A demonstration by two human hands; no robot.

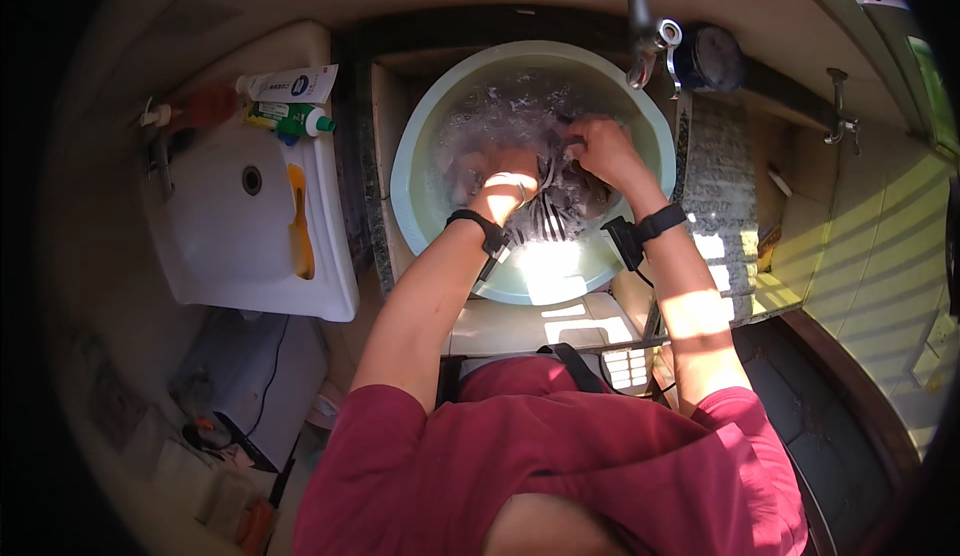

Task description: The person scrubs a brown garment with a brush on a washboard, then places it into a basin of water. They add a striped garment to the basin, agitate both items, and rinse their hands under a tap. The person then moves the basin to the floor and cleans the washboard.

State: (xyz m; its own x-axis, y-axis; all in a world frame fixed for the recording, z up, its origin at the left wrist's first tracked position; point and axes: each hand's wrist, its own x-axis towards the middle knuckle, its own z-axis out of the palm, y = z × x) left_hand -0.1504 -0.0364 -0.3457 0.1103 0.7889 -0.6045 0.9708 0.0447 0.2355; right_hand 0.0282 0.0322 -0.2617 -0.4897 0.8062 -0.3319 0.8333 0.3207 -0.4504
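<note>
A pale green round basin [418,126] holds sudsy water with dark striped cloth [550,218] in it. My left hand [500,171] is down in the water on the left side of the cloth, its fingers hidden by suds and water. My right hand [600,148] is at the right of it, fingers curled on a dark part of the cloth near the water's surface. Both wrists wear black straps, and sunlight falls on the front of the basin.
A white sink [185,241] at left holds a yellow brush [298,221], tubes [290,84] and a reddish bottle [203,108]. A metal tap [640,51] overhangs the basin beside a dark container [708,56]. A grey stone ledge [722,196] and second tap [840,121] are at right.
</note>
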